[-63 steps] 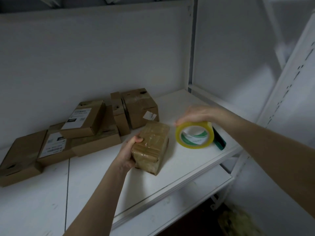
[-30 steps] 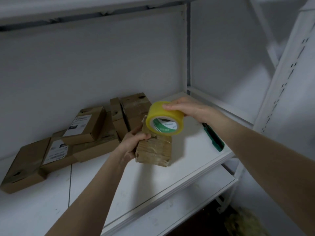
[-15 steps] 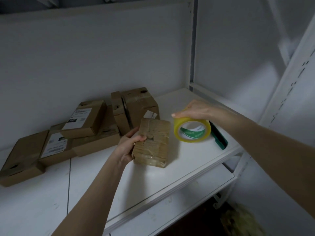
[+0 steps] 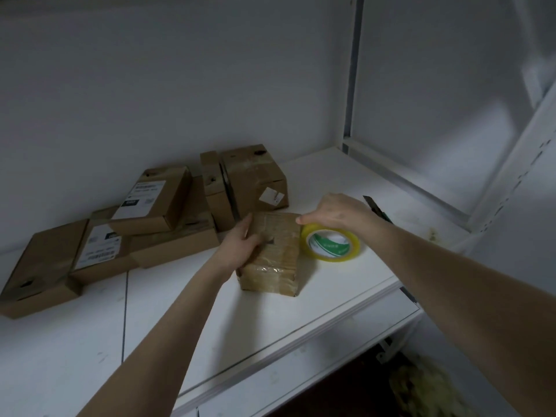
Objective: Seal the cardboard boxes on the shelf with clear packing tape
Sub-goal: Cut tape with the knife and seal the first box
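A small cardboard box (image 4: 275, 260) wrapped in shiny clear tape lies on the white shelf (image 4: 195, 320). My left hand (image 4: 240, 245) grips its left side, thumb on top. Just right of the box, a yellow-tinted tape roll (image 4: 331, 246) with a green-and-white core lies flat on the shelf. My right hand (image 4: 337, 210) covers the roll's far rim and holds it there, index finger stretched toward the box's far right corner.
Several brown cardboard boxes (image 4: 156, 203), some with white labels, are piled at the back left against the wall. A green utility knife (image 4: 376, 209) lies behind my right wrist. A shelf post (image 4: 350, 85) stands at the back right, and a lower shelf (image 4: 301, 371) sits below.
The tape roll came down from above the box and now lies flat on the shelf beside it. The box has been laid flat, and my left hand has shifted onto its left side.
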Tool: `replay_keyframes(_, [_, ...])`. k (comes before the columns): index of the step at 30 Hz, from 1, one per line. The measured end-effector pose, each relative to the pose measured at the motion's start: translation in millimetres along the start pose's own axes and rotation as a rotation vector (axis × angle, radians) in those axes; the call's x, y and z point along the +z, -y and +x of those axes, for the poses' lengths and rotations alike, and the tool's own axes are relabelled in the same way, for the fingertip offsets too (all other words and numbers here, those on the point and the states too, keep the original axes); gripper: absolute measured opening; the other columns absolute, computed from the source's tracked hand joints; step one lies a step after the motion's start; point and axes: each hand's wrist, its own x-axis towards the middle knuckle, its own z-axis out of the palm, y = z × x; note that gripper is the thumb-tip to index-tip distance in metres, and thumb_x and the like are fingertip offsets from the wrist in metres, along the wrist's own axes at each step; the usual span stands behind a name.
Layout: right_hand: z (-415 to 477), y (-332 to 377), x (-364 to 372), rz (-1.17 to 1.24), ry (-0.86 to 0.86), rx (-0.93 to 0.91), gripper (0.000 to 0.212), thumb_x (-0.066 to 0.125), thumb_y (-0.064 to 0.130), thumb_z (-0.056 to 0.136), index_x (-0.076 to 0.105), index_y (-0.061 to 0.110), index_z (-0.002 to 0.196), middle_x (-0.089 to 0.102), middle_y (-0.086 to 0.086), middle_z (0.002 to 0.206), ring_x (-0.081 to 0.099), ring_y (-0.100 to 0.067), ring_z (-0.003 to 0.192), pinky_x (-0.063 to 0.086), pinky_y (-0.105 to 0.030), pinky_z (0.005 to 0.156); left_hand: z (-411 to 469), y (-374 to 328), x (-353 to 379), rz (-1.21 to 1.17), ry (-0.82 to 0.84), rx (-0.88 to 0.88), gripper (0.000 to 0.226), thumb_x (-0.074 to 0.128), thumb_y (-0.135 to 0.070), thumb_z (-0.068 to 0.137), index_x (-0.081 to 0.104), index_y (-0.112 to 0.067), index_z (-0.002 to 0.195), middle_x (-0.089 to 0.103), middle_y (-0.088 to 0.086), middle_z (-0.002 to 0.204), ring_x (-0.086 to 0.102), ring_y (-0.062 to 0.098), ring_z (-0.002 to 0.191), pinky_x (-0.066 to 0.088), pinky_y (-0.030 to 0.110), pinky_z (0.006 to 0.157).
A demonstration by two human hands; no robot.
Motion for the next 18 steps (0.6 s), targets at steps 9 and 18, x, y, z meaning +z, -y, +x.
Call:
replay_keyframes(9, [5, 3, 6, 0.002, 0.007, 0.015, 0.079, 0.059, 0.078, 0.071, 0.062, 0.014, 0.116, 0.064, -0.008, 0.116, 0.06, -0.028, 0.101, 0.044, -0.031, 0.075, -4, -20, 27, 1.062, 0.116, 0.123, 0.08, 0.013, -0.067, 0.092, -0.005, -0.018, 0.153, -0.01, 0.013, 0.16, -0.01, 0.024, 0.148, -0.005, 0.048, 0.118])
replay_keyframes(18, [-3, -39, -9, 0.424, 0.237, -0.065, 0.046, 0.068, 0.061, 0.078, 0.066, 0.018, 0.095, 0.067, -0.003, 0.096, 0.064, -0.019, 0.091, 0.05, -0.028, 0.081, 18, -40, 53, 0.982, 0.15, 0.135, 0.078, 0.036, -0.047, 0.096, -0.007, -0.017, 0.153, -0.012, 0.003, 0.161, -0.011, 0.018, 0.148, -0.005, 0.048, 0.119])
